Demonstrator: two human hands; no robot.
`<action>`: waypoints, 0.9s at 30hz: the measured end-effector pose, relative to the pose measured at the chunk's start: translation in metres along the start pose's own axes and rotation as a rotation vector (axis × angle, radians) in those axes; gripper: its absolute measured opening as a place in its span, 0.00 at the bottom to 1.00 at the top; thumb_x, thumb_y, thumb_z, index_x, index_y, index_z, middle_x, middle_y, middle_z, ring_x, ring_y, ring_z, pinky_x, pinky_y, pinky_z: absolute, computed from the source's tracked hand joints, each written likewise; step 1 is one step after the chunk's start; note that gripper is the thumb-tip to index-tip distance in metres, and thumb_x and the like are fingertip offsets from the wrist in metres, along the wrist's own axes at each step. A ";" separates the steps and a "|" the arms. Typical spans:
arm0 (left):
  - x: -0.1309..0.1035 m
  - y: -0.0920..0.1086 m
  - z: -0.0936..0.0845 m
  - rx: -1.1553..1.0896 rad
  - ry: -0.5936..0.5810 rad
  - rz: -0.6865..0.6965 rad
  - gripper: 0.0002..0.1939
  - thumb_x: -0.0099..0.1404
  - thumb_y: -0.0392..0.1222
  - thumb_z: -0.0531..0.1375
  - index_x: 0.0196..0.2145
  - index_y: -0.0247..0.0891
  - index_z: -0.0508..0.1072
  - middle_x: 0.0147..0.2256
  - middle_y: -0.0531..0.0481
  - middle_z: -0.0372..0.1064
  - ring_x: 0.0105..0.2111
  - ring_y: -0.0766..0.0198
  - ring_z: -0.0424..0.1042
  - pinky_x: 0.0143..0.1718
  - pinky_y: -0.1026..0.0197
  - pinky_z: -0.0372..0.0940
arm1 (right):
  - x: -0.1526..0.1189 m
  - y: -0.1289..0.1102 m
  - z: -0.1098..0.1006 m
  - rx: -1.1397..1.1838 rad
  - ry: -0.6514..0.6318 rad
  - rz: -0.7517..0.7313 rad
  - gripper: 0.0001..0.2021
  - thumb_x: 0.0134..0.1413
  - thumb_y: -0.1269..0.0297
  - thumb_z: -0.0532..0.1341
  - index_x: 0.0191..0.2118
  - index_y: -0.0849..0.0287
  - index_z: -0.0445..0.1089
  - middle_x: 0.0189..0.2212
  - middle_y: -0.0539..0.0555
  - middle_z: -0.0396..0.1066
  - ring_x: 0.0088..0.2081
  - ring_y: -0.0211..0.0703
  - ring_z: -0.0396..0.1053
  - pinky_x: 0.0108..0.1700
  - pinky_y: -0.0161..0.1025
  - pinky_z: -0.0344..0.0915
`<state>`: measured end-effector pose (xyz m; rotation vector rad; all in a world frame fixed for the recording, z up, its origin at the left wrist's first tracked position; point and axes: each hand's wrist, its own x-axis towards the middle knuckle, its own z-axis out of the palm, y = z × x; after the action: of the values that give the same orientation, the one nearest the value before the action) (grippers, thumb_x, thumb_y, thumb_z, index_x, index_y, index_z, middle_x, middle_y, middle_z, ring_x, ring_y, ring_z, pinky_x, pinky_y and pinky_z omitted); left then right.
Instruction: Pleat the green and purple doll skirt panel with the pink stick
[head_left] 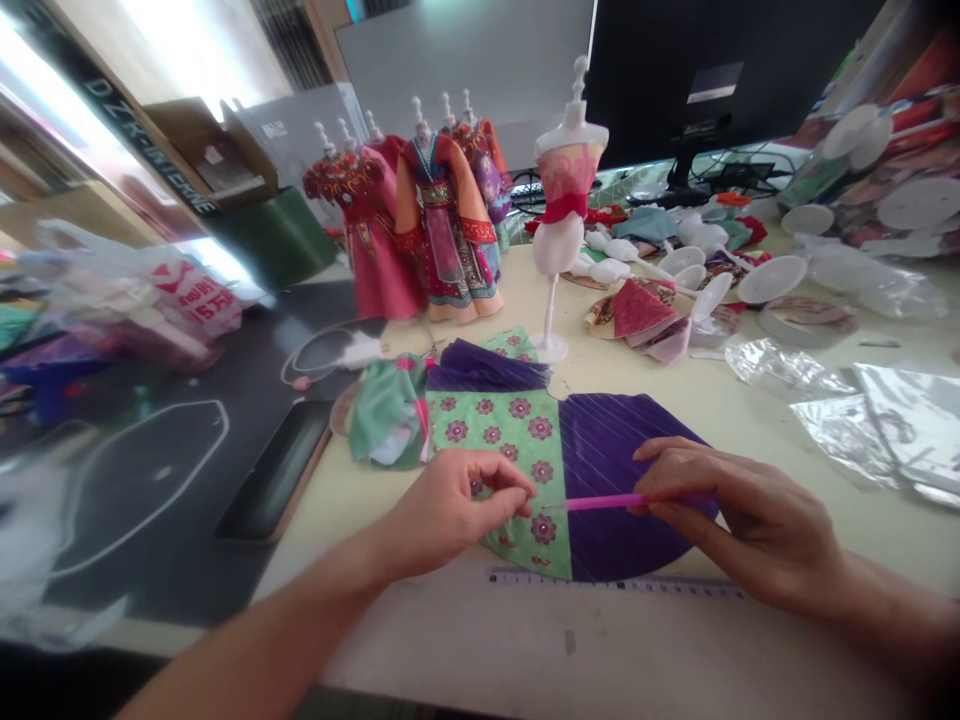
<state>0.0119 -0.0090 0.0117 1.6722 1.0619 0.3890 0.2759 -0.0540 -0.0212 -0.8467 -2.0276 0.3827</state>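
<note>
My right hand (739,510) pinches a slim pink pen-like stick (604,502) between thumb and fingers. Its thin pale tip points left, over the fabric, towards my other hand. My left hand (480,490) is closed with thumb and forefinger together; whatever may be between them is too small to make out. Under both hands lies a curved fabric piece, with a green flowered panel (491,435) joined to a dark purple striped panel (622,430). Pleated purple fabric (487,368) rests at its upper edge. A clear ruler (615,583) lies along the near side, partly covered.
A small white dress form (561,245) stands behind the fabric, beside several dressed forms (442,230). Bunched green cloth (388,412) and a phone (277,470) lie left. Fabric scraps (645,312), a tape roll (806,318) and silvery packets (911,425) spread over the right side.
</note>
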 end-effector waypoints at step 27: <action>0.001 -0.003 0.007 -0.037 0.019 0.003 0.08 0.64 0.40 0.59 0.34 0.35 0.77 0.29 0.51 0.76 0.32 0.66 0.73 0.35 0.65 0.67 | 0.002 -0.001 0.001 -0.032 0.019 -0.049 0.12 0.53 0.80 0.58 0.41 0.59 0.68 0.30 0.51 0.72 0.34 0.40 0.72 0.46 0.43 0.72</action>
<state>0.0162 -0.0120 0.0059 1.6406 1.0606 0.4243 0.2739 -0.0534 -0.0202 -0.8155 -2.0379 0.3149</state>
